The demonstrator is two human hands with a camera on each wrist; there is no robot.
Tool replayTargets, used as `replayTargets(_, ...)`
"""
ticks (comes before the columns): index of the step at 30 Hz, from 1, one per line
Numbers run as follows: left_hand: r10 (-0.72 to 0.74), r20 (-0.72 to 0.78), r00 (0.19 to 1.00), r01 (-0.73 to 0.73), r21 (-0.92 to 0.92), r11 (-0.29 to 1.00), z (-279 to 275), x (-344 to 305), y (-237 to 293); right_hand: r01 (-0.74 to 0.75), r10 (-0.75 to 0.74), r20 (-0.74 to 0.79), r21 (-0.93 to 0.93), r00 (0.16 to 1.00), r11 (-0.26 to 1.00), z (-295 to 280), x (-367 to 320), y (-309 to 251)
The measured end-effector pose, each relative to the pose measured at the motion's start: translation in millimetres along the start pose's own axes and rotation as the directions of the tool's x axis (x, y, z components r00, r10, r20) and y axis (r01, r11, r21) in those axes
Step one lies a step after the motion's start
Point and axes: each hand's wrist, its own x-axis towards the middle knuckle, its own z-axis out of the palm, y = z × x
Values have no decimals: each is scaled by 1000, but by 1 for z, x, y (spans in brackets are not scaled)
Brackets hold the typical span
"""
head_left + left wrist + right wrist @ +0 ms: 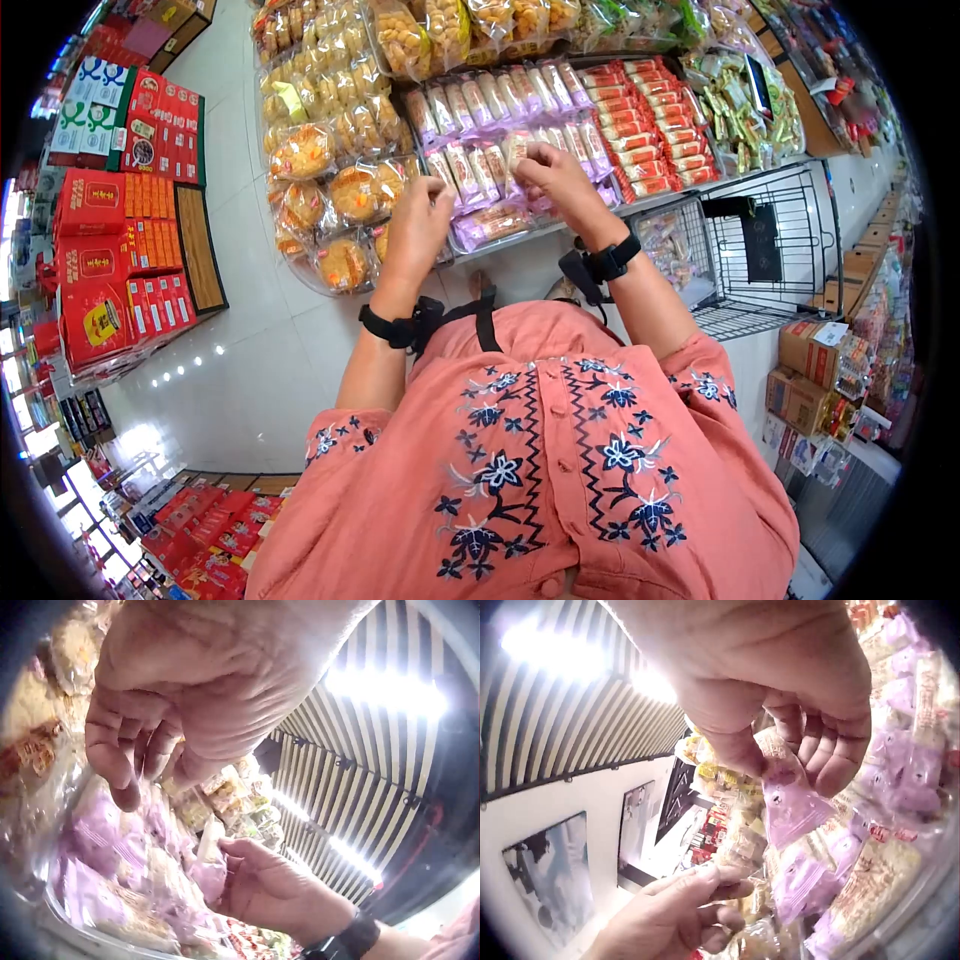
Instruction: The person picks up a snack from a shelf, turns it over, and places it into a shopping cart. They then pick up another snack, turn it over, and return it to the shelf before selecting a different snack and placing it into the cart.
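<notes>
My right hand (568, 188) pinches one wrapped snack bar (787, 796) between thumb and fingers. Its wrapper is clear with lettering and ends in a purple flap with a small printed face. More such purple-ended snack bars (480, 170) lie in rows just below, in a clear-walled tray. Over the tray's left side hovers my left hand (420, 225), its fingers loosely bent and nothing between them. The left wrist view shows that left hand (180, 697) above the purple packets, with the right hand (270, 889) and its snack bar beyond.
Bagged round pastries (345, 190) adjoin the tray on the left, and red-wrapped bars (645, 125) on the right. Bags of yellow snacks (440, 35) stand behind. A wire shopping cart (770, 250) is at the right, and red gift boxes (100, 265) are stacked across the aisle.
</notes>
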Motion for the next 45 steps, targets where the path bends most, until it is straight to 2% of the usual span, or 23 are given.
replayTargets(2, -13, -21, 1000, 15, 88, 996, -4, 4, -1, 32, -30, 21, -131, 999, 991, 4, 5, -5)
replayTargets(5, -1, -18, 1000, 4, 190, 982, -3, 6, 1, 156, -136, 81, -343, 987, 926, 8, 27, 4)
replayTargets(8, 4, 16, 1000, -8, 236, 972, 2, 7, 6, 221, -247, -12, -402, 969, 888, 16, 53, 32)
replayTargets(12, 17, 14, 1000, -20, 264, 964, 9, 8, 3, 265, -338, -29, -559, 941, 786, 25, 51, 30)
replayTargets(16, 40, 7, 999, -40, 294, 955, 13, 9, -1, 239, -305, -38, -533, 952, 812, 30, 46, 27)
replayTargets(19, -79, 77, 994, 56, 270, 961, 8, 11, 7, 249, -321, -41, -538, 946, 806, 29, 51, 36)
replayTargets(24, -97, 106, 990, 63, 287, 956, 5, 13, 16, 238, -317, -66, -525, 946, 817, 29, 53, 38)
replayTargets(27, -96, 111, 989, 60, 293, 954, 7, 14, 16, 288, -376, -35, -577, 926, 764, 31, 53, 36)
replayTargets(30, -90, 105, 990, 53, 313, 948, 8, 14, 14, 246, -355, -42, -646, 934, 723, 32, 51, 31)
replayTargets(42, -94, 112, 989, 53, 324, 944, 11, 15, 14, 270, -325, -28, -491, 945, 828, 31, 59, 44)
replayTargets(45, -77, 101, 992, 40, 322, 946, 12, 15, 13, 265, -325, -27, -517, 945, 814, 29, 57, 44)
